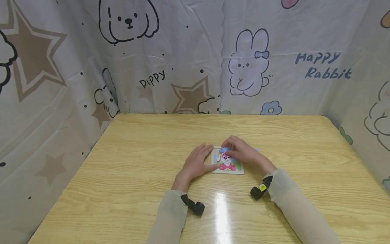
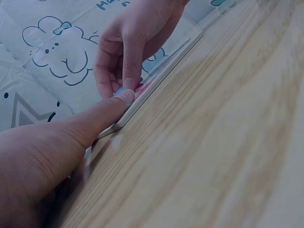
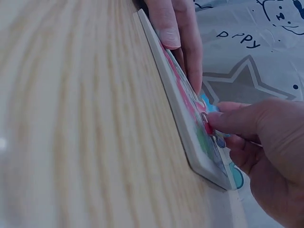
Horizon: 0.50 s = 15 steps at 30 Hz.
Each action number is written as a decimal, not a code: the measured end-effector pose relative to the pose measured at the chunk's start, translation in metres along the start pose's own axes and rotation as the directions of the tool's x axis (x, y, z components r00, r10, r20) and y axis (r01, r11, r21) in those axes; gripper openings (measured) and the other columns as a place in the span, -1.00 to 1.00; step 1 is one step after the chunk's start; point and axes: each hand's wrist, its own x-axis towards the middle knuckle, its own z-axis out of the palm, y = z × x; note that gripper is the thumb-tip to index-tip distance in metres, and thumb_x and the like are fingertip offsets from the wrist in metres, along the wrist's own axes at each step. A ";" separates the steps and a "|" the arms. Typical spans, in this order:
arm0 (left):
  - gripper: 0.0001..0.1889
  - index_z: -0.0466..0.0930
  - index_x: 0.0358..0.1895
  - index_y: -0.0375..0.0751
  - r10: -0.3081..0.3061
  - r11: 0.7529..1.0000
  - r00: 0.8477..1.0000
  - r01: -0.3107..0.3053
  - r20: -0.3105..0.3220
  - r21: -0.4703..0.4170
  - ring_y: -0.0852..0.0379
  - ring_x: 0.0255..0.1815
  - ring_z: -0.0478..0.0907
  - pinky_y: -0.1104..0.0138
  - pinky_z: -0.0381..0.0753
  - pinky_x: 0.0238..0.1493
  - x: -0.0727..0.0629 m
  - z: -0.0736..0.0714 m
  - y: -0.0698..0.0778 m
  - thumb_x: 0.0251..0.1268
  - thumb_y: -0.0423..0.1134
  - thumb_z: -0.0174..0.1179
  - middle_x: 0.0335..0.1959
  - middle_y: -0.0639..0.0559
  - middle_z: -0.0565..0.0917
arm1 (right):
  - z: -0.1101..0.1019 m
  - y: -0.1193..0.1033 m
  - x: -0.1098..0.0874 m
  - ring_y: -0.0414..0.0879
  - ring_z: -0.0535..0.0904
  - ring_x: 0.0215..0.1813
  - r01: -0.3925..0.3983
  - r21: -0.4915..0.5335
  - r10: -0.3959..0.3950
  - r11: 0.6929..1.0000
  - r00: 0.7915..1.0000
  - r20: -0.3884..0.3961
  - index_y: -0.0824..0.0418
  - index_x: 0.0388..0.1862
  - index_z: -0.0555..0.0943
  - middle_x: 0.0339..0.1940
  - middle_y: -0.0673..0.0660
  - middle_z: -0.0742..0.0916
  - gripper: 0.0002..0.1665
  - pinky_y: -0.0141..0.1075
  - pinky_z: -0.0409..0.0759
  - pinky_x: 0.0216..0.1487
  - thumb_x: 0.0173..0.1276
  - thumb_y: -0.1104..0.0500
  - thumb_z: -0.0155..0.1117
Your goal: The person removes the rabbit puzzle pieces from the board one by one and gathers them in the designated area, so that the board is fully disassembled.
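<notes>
A small jigsaw board (image 1: 228,171) with a pale frame lies flat on the table, showing a pink and white cartoon animal on blue and green. My left hand (image 1: 196,163) rests at its left side, fingers extended along the edge and the thumb (image 2: 107,114) on the frame and picture. Above the upper part of the picture, my right hand (image 1: 242,150) pinches a blue and pink puzzle piece (image 3: 208,124) between thumb and fingers. That piece is tilted against the board in the right wrist view, and the fingers partly hide it.
A bit of blue (image 1: 256,149) shows just beyond the right wrist, mostly hidden. The wood-grain table (image 1: 152,142) extends around the board. A printed curtain (image 1: 189,61) hangs behind the table and along its sides.
</notes>
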 end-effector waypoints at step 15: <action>-0.12 0.14 0.53 0.04 -0.010 1.000 1.000 0.010 0.005 -0.002 0.07 0.65 -0.08 0.14 -0.10 0.68 0.000 0.000 0.000 0.21 0.31 0.20 0.58 0.13 0.17 | -0.003 0.001 -0.005 0.08 0.60 0.05 0.083 0.053 -0.082 0.995 0.996 -0.033 0.28 0.03 0.62 0.01 0.20 0.66 -0.67 -0.01 0.66 0.14 0.35 0.49 0.10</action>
